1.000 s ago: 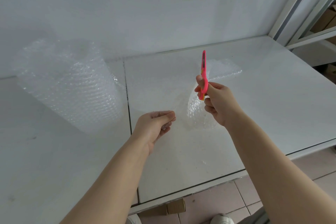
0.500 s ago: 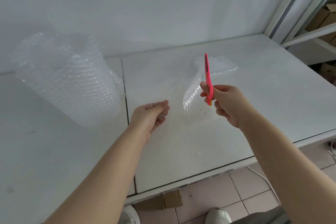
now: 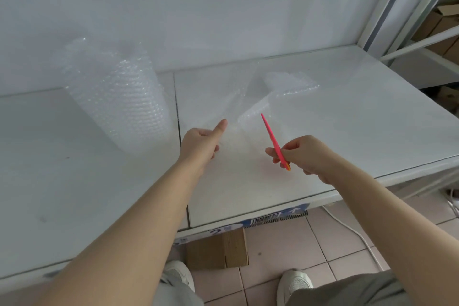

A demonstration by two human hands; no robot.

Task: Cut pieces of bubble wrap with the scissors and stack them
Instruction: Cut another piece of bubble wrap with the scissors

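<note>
A big roll of bubble wrap (image 3: 119, 97) stands at the back left of the white table (image 3: 360, 126). A loose clear sheet (image 3: 238, 97) runs from the roll toward the middle, lifted off the table. My left hand (image 3: 201, 144) pinches the sheet's near edge, thumb up. My right hand (image 3: 308, 154) grips pink scissors (image 3: 273, 140), blades closed and pointing up-left, just right of the sheet's curled edge. A small pile of cut bubble wrap pieces (image 3: 290, 82) lies behind, at the back middle.
A white wall rises directly behind the table. Metal shelving (image 3: 422, 40) with cardboard boxes stands at the right. Below the front edge are a cardboard box (image 3: 223, 248), a white cable (image 3: 347, 226) on the tiled floor, and my shoes.
My right hand has dropped and moved right with the scissors, which now tilt left. My left hand has lifted the sheet's edge, thumb raised. The view has tipped downward.
</note>
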